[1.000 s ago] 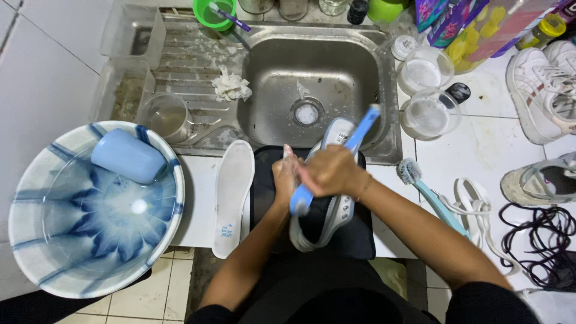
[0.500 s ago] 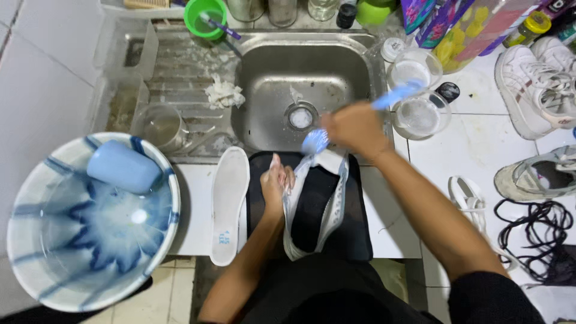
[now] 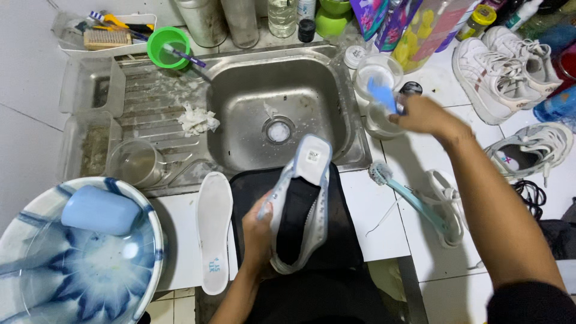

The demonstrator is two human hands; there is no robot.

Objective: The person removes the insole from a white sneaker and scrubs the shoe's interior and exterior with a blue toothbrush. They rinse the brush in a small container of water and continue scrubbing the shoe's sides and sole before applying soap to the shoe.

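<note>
Reaching out, the right hand [image 3: 423, 114] seemingly grips a blue brush [image 3: 380, 94]; the left hand [image 3: 258, 231] clasps the shoe [image 3: 300, 204].

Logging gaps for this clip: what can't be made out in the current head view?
- Brush: motion-blurred in the right hand; its bristles and whether it touches the cup are unclear.
- Shoe: the sole faces away, and the left hand covers part of its side.
- Bowl: cut off by the left and bottom edges.
- Bottles: tops cut off by the upper edge.
</note>
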